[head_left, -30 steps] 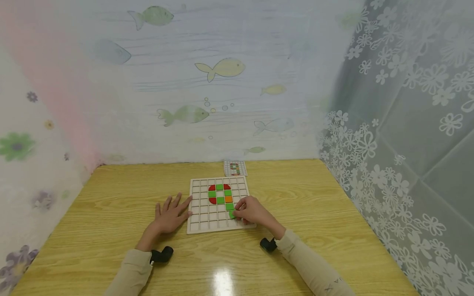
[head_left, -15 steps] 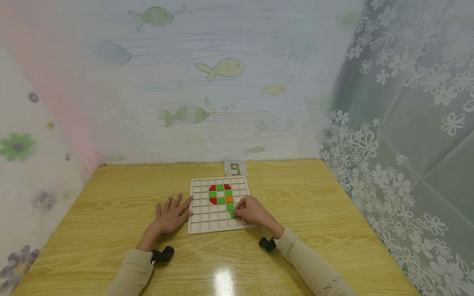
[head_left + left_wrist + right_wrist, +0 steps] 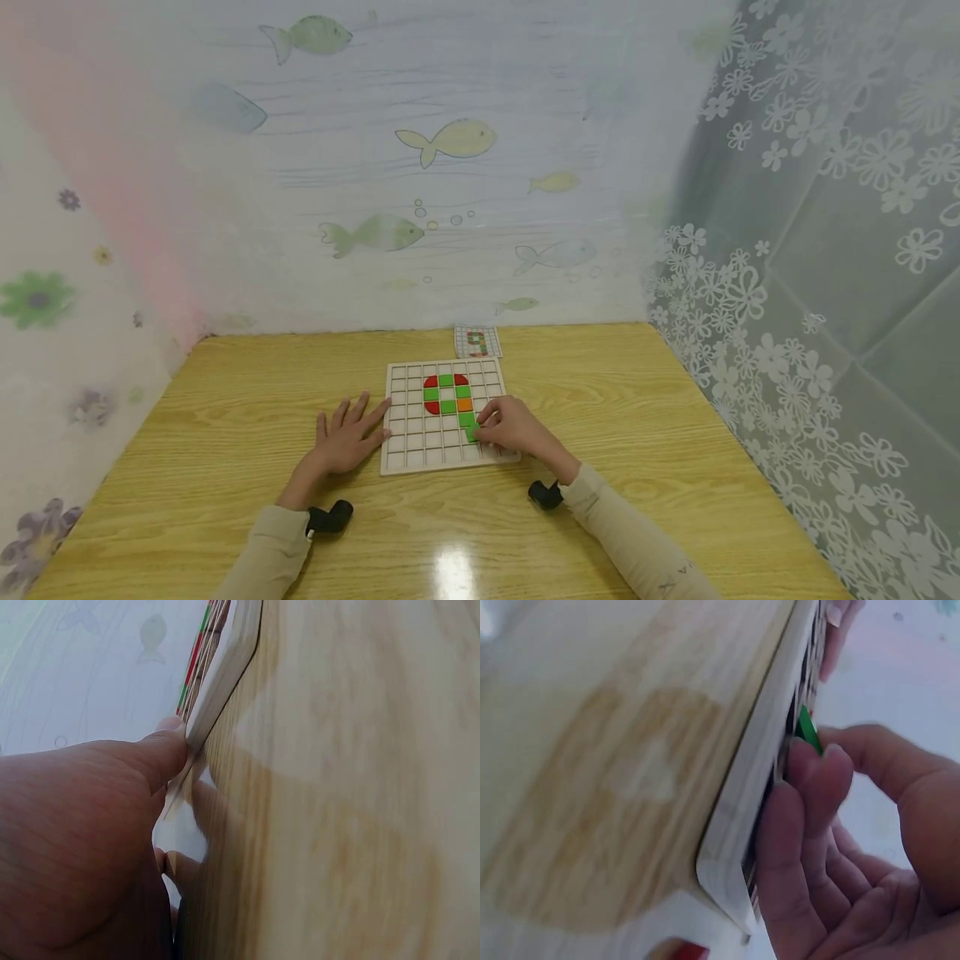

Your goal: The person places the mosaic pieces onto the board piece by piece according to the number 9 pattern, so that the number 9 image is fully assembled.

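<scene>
A white grid board (image 3: pixel 412 457) lies on the wooden table, with red, green and one orange tile (image 3: pixel 465 404) set in its cells in a ring with a tail. My right hand (image 3: pixel 512 427) pinches a green tile (image 3: pixel 472 433) between thumb and fingers, at the tail's lower end. In the right wrist view this green tile (image 3: pixel 809 731) stands tilted over the board. My left hand (image 3: pixel 347 442) lies flat and spread on the table, its fingertips touching the board's left edge. The left wrist view shows the thumb against the board's side (image 3: pixel 225 682).
A printed pattern card (image 3: pixel 476 341) lies behind the board, near the back wall with painted fish. Black wrist cameras (image 3: pixel 331 517) sit on both wrists. In the right wrist view, part of a red piece (image 3: pixel 688 951) shows at the lower edge.
The green tile in my right hand has tilted and shifted slightly at the end of the tail. My left hand and the board hold nearly still.
</scene>
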A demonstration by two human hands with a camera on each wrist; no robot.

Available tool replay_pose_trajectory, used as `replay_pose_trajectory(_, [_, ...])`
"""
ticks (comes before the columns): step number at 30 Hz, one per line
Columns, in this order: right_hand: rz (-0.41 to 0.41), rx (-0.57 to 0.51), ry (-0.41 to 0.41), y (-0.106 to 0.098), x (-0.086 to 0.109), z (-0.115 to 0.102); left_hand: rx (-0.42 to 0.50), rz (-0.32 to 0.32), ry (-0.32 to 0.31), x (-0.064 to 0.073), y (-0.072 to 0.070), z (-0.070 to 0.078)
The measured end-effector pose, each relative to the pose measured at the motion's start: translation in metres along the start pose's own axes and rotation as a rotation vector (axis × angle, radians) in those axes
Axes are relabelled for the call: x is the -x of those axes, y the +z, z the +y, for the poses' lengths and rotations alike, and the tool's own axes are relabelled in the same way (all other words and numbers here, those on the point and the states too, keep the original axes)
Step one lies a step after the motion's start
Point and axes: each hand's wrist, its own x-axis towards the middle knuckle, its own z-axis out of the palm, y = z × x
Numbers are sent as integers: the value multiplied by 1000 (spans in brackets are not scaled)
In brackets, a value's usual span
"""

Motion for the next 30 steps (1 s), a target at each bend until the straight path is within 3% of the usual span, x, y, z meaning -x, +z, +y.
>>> replay_pose_trajectory(9, [-34,7,-35,-5,3,2,24,9,1,2,-3,4])
replay_pose_trajectory(30, [-9,90,-89,5,1,2,27,-4,-12,4,-3,7])
